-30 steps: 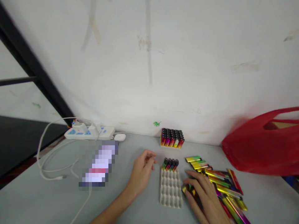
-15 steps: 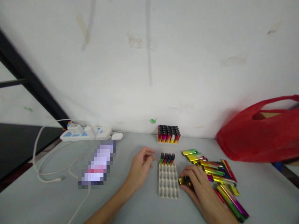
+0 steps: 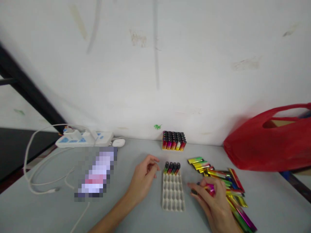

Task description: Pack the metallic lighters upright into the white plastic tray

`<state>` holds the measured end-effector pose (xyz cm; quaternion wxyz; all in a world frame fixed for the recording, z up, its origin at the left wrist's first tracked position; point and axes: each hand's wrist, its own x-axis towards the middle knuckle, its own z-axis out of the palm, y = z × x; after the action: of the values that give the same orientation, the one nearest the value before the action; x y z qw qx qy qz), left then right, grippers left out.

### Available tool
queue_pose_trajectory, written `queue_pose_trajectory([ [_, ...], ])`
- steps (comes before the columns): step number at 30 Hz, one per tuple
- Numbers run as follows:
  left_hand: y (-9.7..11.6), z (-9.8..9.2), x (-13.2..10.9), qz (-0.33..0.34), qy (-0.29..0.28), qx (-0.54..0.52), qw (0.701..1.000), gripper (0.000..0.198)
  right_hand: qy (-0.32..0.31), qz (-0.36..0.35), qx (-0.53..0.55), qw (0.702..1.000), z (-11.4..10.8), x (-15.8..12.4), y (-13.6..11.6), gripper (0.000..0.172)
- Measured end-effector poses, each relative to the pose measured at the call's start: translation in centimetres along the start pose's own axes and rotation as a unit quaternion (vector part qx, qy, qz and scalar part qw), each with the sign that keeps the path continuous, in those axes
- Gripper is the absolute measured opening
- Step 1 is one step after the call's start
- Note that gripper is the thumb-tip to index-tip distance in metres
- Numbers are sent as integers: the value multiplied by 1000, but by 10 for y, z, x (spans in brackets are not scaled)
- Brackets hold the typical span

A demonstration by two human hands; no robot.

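Readying a tube seems the step: the right hand grips it just beside the tray, while the left hand, loosely open, shows nothing held. The next move calls for standing it upright, dark end up, inside.

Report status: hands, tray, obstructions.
Left hand loosely curled beside white tray. Right hand gripping batteries. Tray: four batteries at far end. Battery pile to the right, not blocking.
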<state>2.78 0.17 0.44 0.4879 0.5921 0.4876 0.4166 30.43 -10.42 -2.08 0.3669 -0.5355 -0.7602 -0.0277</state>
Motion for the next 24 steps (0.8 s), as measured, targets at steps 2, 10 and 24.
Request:
queue_pose_trajectory([
  [2,0,0,0,1,2,3,1000,23,53,28,9,998,-2,-1,4,24],
  [10,-5,0,-2,18,-2,25,1000,20,189,385,405,807,-14,78,2,42],
  [24,-2,-2,-4,-6,-4,23,1000,45,-8,398,669,627,7,96,-11,24],
])
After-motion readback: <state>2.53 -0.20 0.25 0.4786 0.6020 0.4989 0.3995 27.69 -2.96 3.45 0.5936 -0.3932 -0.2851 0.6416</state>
